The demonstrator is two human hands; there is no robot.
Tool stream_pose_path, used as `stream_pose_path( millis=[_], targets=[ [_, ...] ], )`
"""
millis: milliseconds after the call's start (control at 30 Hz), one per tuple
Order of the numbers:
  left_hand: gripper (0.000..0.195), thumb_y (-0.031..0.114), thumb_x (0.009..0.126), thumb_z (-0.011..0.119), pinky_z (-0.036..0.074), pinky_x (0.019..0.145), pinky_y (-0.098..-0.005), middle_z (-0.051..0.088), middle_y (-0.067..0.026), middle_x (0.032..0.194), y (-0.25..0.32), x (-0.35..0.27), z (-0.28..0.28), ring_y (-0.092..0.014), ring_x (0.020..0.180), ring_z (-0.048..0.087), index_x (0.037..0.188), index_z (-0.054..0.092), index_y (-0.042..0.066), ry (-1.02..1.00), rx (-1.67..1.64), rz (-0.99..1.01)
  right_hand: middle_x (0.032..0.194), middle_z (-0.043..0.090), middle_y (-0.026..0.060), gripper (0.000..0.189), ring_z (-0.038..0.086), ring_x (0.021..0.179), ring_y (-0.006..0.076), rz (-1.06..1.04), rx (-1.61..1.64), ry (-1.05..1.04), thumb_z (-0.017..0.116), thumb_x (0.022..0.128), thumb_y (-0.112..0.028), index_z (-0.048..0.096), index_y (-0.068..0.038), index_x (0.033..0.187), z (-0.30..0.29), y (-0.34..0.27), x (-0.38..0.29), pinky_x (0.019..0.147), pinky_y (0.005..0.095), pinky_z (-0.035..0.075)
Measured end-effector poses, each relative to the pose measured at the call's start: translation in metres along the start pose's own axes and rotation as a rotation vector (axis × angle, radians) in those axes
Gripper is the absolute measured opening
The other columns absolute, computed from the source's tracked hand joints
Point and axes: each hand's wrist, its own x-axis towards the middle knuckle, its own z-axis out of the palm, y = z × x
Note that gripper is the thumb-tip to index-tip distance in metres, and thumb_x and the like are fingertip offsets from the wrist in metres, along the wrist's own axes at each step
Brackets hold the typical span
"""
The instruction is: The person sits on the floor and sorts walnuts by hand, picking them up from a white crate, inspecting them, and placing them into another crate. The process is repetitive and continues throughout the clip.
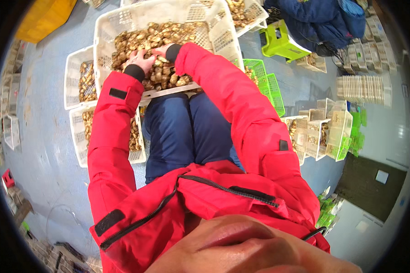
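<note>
Both my hands rest in a large white plastic crate [222, 29], above my knees. Inside it lies a pile of knobbly brown and cream produce [164, 32], tubers or mushrooms; I cannot tell which. My left hand [140, 62] touches the pile with its fingers apart, and nothing shows in its grasp. Just to its right, my right hand [161, 51] reaches in among the pieces. Its fingertips are partly hidden by the cuff and the pile, so whether it holds a piece is unclear.
Lower white crates [73, 82] with similar produce stand at left, another [249, 20] at upper right. Green baskets [276, 95] sit beside my right arm. Beyond are a lime-green stool [283, 42], stacked white crates [360, 88] and a yellow container [46, 18].
</note>
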Motion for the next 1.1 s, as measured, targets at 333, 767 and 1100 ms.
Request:
stream_pose_path(
  millis=[333,767,1100],
  targets=[
    [0.060,0.047,0.088,0.053,0.041,0.089,-0.0305,0.057,-0.0108,0.117,-0.030,0.004,0.006,-0.022,0.108,0.051,0.125,0.049,0.000,0.095,-0.971,0.036,0.104,0.060,0.0045,0.048,0.058,0.084,0.0178,-0.708,0.373,0.166,0.066,0.084,-0.027,0.048,-0.013,0.127,-0.006,-0.037,-0.056,0.071,0.0317,0.054],
    [0.050,0.043,0.091,0.034,0.040,0.097,-0.0466,0.059,-0.0091,0.120,0.009,-0.063,-0.048,-0.029,0.110,0.056,0.123,0.052,0.009,-0.020,-2.320,-0.017,0.125,0.046,0.0096,0.051,0.052,0.104,0.0216,-1.068,-0.045,0.442,0.067,0.080,-0.013,0.046,-0.006,0.125,-0.060,-0.097,-0.102,0.084,0.0316,0.051],
    [0.063,0.053,0.087,0.033,0.037,0.096,-0.0601,0.052,-0.0159,0.126,-0.014,-0.057,-0.021,-0.037,0.116,0.048,0.129,0.045,0.008,-0.290,-2.655,0.212,0.104,0.061,0.0038,0.035,0.059,0.085,0.0101,-0.315,0.827,0.193,0.057,0.091,-0.022,0.054,-0.010,0.124,-0.050,-0.108,-0.137,0.071,0.0253,0.051]
  ],
)
